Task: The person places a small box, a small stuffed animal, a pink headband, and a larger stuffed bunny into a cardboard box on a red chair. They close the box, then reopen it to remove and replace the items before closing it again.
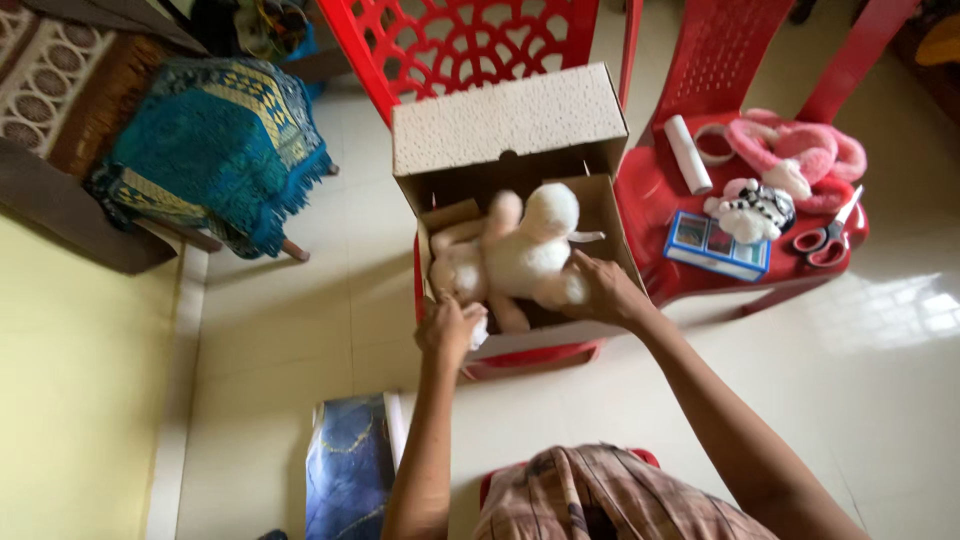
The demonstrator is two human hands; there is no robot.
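head view: left hand (450,328) pinches a leg of the cream plush toy animal (515,258); right hand (603,290), fingers spread, presses it into the open brown cardboard box (505,130) on the red plastic chair's (645,190) seat, steadying it.

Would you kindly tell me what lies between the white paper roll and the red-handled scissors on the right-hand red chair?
In the head view, a small black-and-white plush toy lies between the white roll and the scissors, on the red chair.

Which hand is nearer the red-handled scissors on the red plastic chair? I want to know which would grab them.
Right. The right hand rests on the white plush toy in the cardboard box, on the side toward the scissors; the left hand is at the box's opposite corner.
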